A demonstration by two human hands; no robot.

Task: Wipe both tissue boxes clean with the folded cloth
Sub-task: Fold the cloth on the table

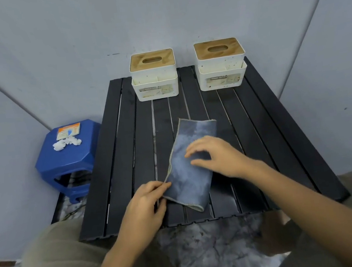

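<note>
On the table (127, 139), both hands touch the cloth (191, 169).

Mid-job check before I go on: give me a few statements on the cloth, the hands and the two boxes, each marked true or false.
1. The cloth lies on the black slatted table. True.
2. The left hand rests on a tissue box. False: it pinches the cloth's near-left edge.
3. The right hand lies on top of the cloth. True.
4. The left tissue box and right tissue box are stacked. False: they stand side by side at the far edge.
5. Both wooden lids are off. False: both are on.
</note>
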